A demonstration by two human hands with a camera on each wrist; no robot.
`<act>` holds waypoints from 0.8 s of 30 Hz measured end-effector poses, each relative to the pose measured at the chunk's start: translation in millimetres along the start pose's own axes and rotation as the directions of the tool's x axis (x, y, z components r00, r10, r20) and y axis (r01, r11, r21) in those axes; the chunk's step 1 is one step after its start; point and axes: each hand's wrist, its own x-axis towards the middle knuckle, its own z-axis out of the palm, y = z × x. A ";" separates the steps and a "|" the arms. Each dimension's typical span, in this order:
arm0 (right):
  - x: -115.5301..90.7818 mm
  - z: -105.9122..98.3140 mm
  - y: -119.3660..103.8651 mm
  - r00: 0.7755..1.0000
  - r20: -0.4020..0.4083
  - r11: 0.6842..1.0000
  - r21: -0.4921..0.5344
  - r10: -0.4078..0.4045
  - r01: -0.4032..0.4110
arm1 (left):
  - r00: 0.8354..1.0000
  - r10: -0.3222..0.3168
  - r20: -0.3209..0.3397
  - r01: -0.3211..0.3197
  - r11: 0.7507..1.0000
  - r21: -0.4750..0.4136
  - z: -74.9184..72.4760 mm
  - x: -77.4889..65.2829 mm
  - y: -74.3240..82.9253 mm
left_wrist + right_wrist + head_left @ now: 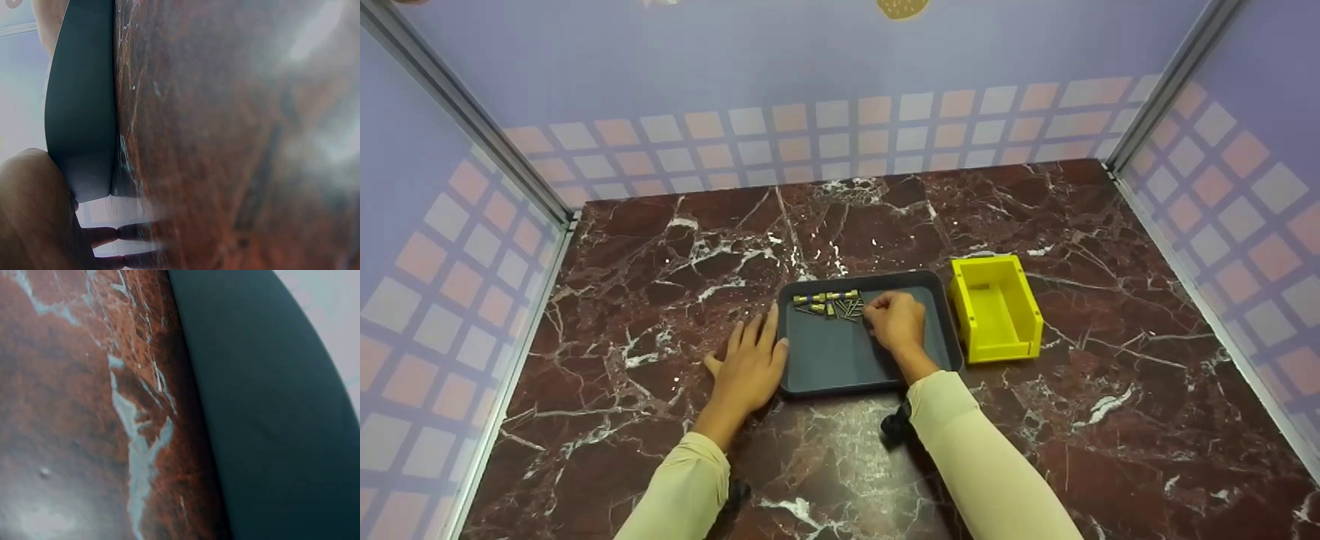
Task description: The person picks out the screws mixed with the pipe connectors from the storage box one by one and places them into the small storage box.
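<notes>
A dark grey tray (840,360) lies on the table in the head view. Small brass-coloured cylindrical pieces (810,298), some with blue bands, rest near its far side. Beside them is a loose pile of thin metal pins or screws (847,307). My right hand (898,322) reaches over the tray's near wall, thumb and fingers bent together at the pile's right edge; I cannot tell whether they hold a piece. Along the tray's left wall lies my left hand (750,364), fingers extended and spread. In the left wrist view, part of that hand (34,214) appears beside the tray wall (81,112).
A yellow open bin (996,311) stands right beside the tray's right side. The table (645,405) has a dark red marbled surface. Panels (840,60) with pink and white squares rise at the back, left and right edges.
</notes>
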 end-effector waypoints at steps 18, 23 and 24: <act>0.8 -14.4 -4.4 0.991 0.091 0.969 0.216 0.103 -0.120 | 1.000 0.005 -0.008 -0.005 1.000 -0.001 -0.8 0.2 1.9; 1.2 -20.3 -5.2 0.998 0.036 0.981 0.184 0.054 -0.059 | 1.000 -0.001 0.005 0.001 1.000 0.006 -0.8 -0.1 1.0; 1.4 -21.4 -5.3 0.999 0.023 0.983 0.176 0.043 -0.046 | 1.000 -0.001 0.007 0.001 1.000 0.009 -0.9 -0.2 0.7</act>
